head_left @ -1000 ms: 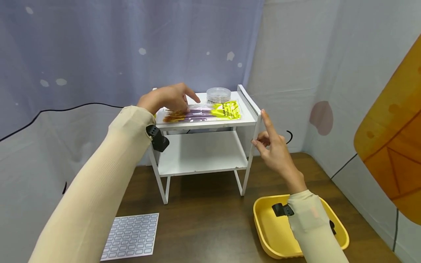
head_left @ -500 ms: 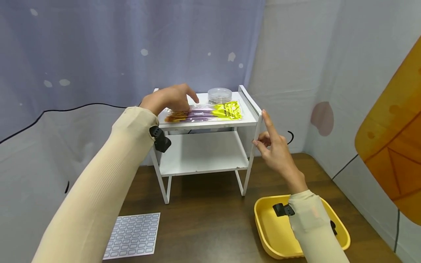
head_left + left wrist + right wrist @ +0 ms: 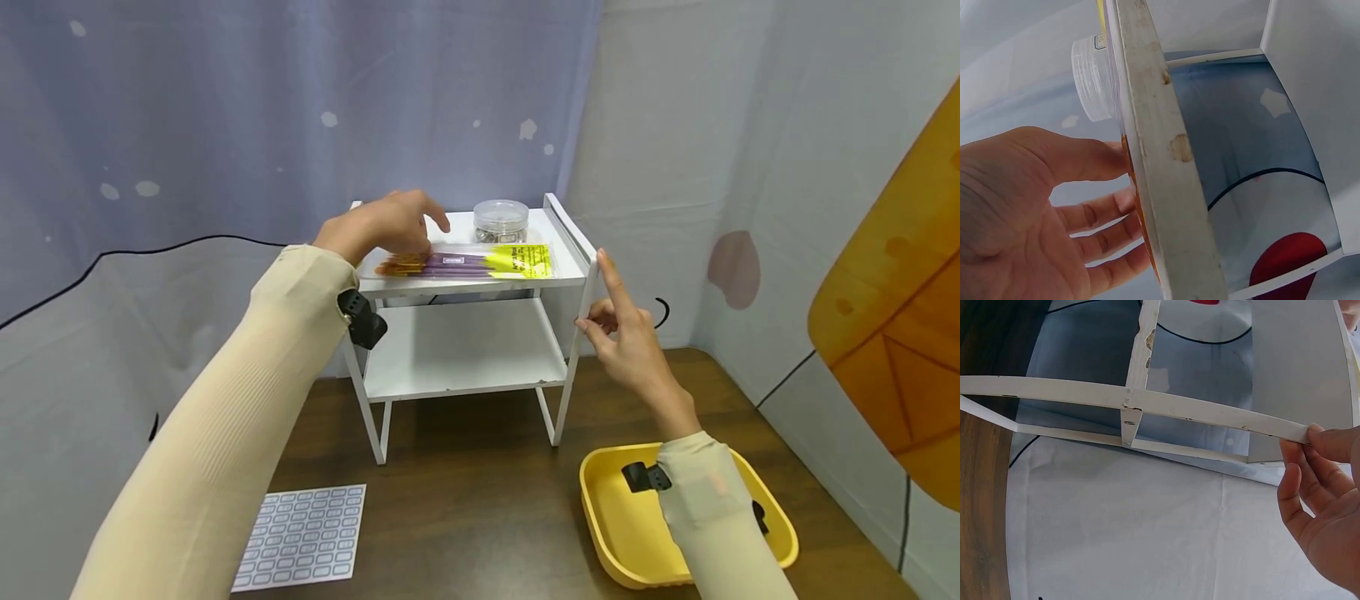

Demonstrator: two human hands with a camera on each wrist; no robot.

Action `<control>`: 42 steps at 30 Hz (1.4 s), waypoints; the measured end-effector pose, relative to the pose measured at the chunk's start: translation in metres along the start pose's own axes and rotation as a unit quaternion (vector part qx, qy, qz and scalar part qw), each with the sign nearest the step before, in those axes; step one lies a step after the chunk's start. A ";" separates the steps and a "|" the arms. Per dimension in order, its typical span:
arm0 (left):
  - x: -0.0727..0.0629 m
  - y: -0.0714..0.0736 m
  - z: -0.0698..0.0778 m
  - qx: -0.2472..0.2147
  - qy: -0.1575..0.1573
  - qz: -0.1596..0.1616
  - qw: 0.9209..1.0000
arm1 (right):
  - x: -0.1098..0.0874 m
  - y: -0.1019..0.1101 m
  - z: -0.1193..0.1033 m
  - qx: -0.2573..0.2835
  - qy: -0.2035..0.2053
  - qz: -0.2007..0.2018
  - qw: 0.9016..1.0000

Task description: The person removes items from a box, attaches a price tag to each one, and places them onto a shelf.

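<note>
A white two-tier shelf rack (image 3: 457, 350) stands on the table. On its top tier lies a flat clear packet (image 3: 457, 261) of slim purple-handled sticks, apparently paintbrushes, with brownish-orange ends and a yellow label. My left hand (image 3: 390, 223) reaches over the packet's left end. In the left wrist view its thumb and fingertips touch the packet's orange edge (image 3: 1136, 203), spread and fairly straight. My right hand (image 3: 626, 337) pinches the rack's right front upright (image 3: 1260, 423) between thumb and fingers, index finger extended along it. Behind the packet sits a clear lidded jar (image 3: 500, 219).
A yellow bin (image 3: 622, 533) stands on the table at front right, beneath my right forearm. A sheet of printed labels (image 3: 307, 533) lies at front left. The rack's lower tier (image 3: 465, 346) is bare white. Curtains (image 3: 262, 125) hang close behind.
The packet's yellow end has come down and flattened, its label straightened, and more of the jar shows behind it. Both hands stay nearly where they were.
</note>
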State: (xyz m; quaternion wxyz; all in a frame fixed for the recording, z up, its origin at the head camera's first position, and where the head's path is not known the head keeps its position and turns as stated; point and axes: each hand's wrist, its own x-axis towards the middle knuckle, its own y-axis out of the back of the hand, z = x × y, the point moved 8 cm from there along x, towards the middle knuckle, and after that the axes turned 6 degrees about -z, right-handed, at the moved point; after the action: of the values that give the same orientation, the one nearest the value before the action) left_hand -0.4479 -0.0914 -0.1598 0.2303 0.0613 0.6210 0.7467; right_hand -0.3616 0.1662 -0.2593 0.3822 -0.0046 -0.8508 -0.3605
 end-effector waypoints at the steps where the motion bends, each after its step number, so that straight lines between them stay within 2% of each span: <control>1: -0.001 0.000 0.000 0.000 0.001 0.001 1.000 | 0.000 0.000 0.000 0.001 -0.001 -0.001 1.000; 7: -0.004 0.007 0.002 0.002 -0.001 0.011 1.000 | 0.001 0.000 0.000 0.006 0.002 0.001 1.000; 12: -0.011 0.016 0.009 -0.001 -0.024 0.039 0.999 | 0.001 0.002 0.000 0.008 0.001 0.002 1.000; 17: -0.023 0.030 0.019 -0.024 -0.044 0.062 0.997 | 0.001 0.004 0.001 0.011 -0.004 0.005 1.000; 21: -0.040 0.046 0.028 -0.048 -0.065 0.092 0.992 | 0.001 0.006 0.002 0.013 -0.007 0.006 1.000; 26: -0.077 0.065 0.038 -0.062 -0.095 0.179 0.977 | 0.000 0.007 0.001 0.012 -0.007 0.004 1.000; 29: -0.101 0.070 0.043 -0.072 -0.117 0.241 0.961 | -0.001 0.010 0.000 0.010 -0.009 0.004 1.000; 32: -0.119 0.068 0.039 -0.085 -0.163 0.299 0.936 | -0.001 0.014 -0.001 0.012 -0.007 0.006 1.000; 35: -0.127 0.060 0.030 -0.056 -0.255 0.351 0.899 | -0.003 0.022 -0.003 0.013 -0.004 0.010 1.000; 37: -0.140 0.050 0.031 -0.054 -0.306 0.378 0.872 | -0.006 0.029 -0.005 0.009 -0.002 0.016 1.000; 39: -0.161 0.035 0.041 -0.058 -0.348 0.394 0.849 | -0.011 0.037 -0.005 -0.003 0.000 0.021 1.000; 40: -0.172 0.027 0.048 -0.069 -0.361 0.395 0.842 | -0.014 0.041 -0.005 -0.011 0.001 0.024 1.000; 42: -0.194 0.009 0.067 -0.123 -0.372 0.391 0.833 | -0.021 0.050 -0.004 -0.031 0.003 0.028 0.999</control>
State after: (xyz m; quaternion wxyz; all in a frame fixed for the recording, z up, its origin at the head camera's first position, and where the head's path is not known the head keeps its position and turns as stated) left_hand -0.2530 -0.1139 -0.0983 0.1380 0.5436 0.3158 0.7653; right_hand -0.3301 0.2066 -0.2409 0.3944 -0.0388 -0.8377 -0.3757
